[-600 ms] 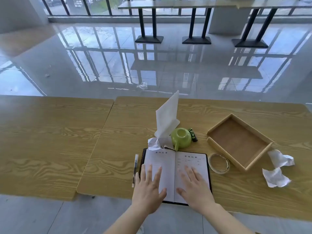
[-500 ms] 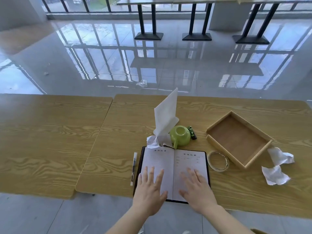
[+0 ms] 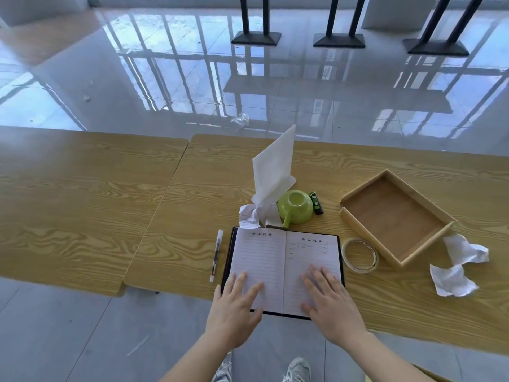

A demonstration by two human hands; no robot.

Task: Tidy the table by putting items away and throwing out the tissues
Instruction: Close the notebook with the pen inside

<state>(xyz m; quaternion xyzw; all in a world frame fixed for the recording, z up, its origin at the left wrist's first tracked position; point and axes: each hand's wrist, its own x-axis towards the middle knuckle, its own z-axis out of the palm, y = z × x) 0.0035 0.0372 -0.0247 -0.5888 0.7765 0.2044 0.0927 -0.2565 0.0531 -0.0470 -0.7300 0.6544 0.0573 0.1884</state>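
An open notebook [image 3: 283, 260] with lined pages lies at the table's near edge. My left hand [image 3: 234, 307] rests flat on its left page and my right hand [image 3: 330, 301] on its right page, fingers spread, holding nothing. A pen [image 3: 215, 255] lies just left of the notebook. Behind it stand a tall white tissue [image 3: 272, 172], a crumpled tissue [image 3: 248, 215], an overturned green cup [image 3: 295, 206] and a small green lighter-like item [image 3: 316, 202]. A tape roll [image 3: 360, 254] lies right of the notebook, beside an empty wooden tray [image 3: 396, 213]. Two crumpled tissues [image 3: 465, 249] [image 3: 453, 279] lie at the right.
The wooden table [image 3: 385, 299] abuts a second table [image 3: 82, 202] on the left. Beyond lies a shiny tiled floor with a scrap of litter [image 3: 241, 119] and black table bases [image 3: 256, 37]. My shoes [image 3: 297, 370] show below the table edge.
The view has tilted downward. Both hands have slid slightly back toward the notebook's near edge and still lie flat on the pages.
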